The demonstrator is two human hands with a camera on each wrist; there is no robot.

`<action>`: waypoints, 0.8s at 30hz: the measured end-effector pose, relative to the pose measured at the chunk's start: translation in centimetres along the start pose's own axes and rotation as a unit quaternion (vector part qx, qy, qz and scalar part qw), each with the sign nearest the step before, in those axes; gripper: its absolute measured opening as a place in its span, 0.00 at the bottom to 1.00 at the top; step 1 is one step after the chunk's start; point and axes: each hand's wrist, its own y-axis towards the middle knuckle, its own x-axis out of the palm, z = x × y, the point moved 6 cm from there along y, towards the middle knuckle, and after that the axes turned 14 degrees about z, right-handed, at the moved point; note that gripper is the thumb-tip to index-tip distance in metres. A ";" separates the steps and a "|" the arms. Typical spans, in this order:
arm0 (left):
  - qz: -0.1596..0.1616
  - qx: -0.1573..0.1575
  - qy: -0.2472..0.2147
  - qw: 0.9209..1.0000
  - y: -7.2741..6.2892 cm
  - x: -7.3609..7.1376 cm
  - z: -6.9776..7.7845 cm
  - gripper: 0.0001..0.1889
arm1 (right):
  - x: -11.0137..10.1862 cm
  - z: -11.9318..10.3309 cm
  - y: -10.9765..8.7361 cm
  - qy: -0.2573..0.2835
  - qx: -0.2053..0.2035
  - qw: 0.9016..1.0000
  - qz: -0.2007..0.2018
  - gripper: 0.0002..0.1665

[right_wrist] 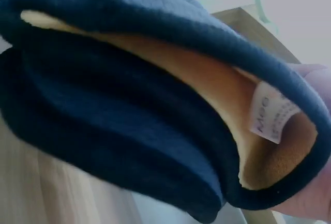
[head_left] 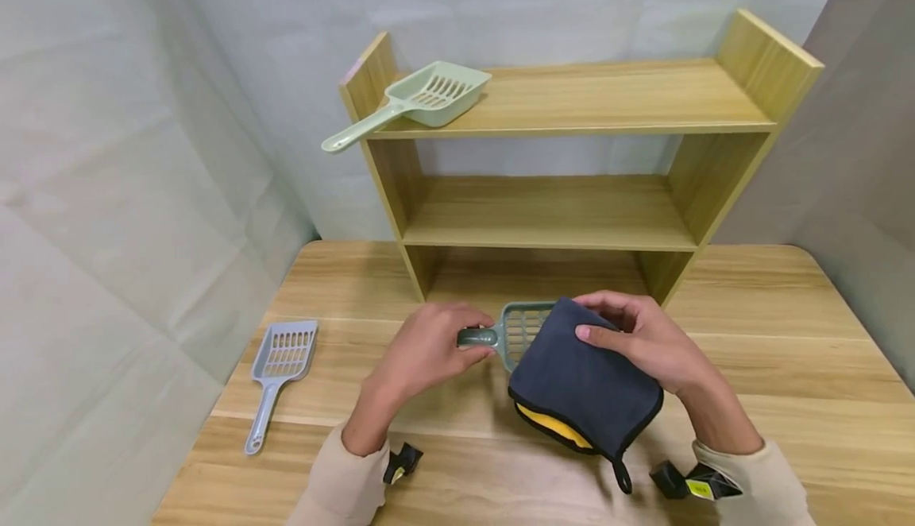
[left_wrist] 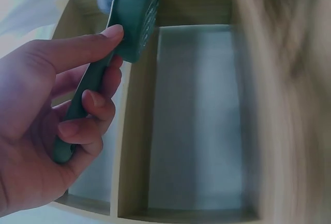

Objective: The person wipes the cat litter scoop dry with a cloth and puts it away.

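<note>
The scoop (head_left: pixel 502 338) is looking like plastic, so I am judging it light and stiff, perhaps a little slippery along its smooth handle (left_wrist: pixel 78 105); its slotted pan (head_left: pixel 527 305) might crack under hard bending. The handle is offering the best hold, and there the left hand (head_left: pixel 425 343) is gripping it, with fingers curling round. The cloth (head_left: pixel 586 383) is seeming soft and light, so a pinch through its folded layers should be enough; the right hand (head_left: pixel 646 343) is pinching it so, thumb lying on top. The scoop is pointing from the left hand toward the right one, and the cloth, lying between both hands, is covering part of the pan. The scoop is showing dark green; the cloth is showing dark blue-grey outside and yellow inside, with black edging, a hanging loop (head_left: pixel 621 470) and a white tag (right_wrist: pixel 269 114).
</note>
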 end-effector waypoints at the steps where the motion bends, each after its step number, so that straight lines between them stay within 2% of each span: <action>1: 0.001 0.000 -0.001 1.000 0.1 0.0 0.1 0.14 | -0.2 0.0 0.1 -0.013 -0.001 1.000 0.013 0.23; 6: 0.000 0.004 -0.001 1.000 0.6 0.3 0.6 0.14 | -0.8 -0.3 0.4 -0.071 -0.019 0.996 0.060 0.20; 14: -0.009 -0.017 -0.014 1.000 0.4 1.6 1.0 0.12 | -1.0 -0.1 0.6 -0.149 -0.045 0.983 0.094 0.16; 24: -0.008 -0.054 -0.011 0.998 -0.1 2.4 0.8 0.13 | 0.6 0.0 1.0 -0.219 -0.137 0.958 0.127 0.14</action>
